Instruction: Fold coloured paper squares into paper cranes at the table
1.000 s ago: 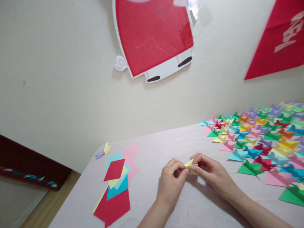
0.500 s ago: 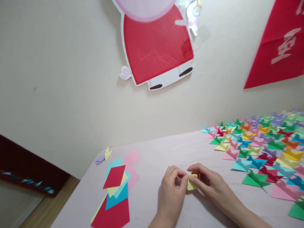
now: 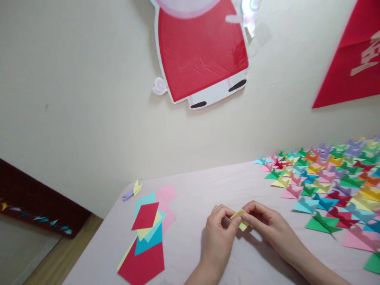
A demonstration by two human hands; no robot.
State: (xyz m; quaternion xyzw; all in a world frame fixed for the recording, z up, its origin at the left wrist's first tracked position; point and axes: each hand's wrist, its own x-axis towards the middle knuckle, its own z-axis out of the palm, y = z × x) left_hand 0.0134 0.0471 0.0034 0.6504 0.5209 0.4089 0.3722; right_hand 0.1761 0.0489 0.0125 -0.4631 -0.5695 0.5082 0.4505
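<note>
A small folded piece of yellow paper (image 3: 242, 225) is pinched between my two hands, just above the pale tablecloth. My left hand (image 3: 219, 233) grips its left edge with thumb and forefinger. From the other side, my right hand (image 3: 264, 221) holds it, the thumb lying over the paper's face. The finer folds are too small to make out, and fingertips hide part of the edges.
Many folded paper cranes (image 3: 323, 223) in several colours cover the table's right side. Loose coloured sheets (image 3: 145, 261) overlap at the left, beyond them a yellow and a purple folded piece (image 3: 132, 192). The wall (image 3: 103, 99) rises behind the table (image 3: 192, 198).
The yellow paper has turned from lying square to standing cornerwise between my fingers. Both hands stay close together on it. The whole view has shifted slightly.
</note>
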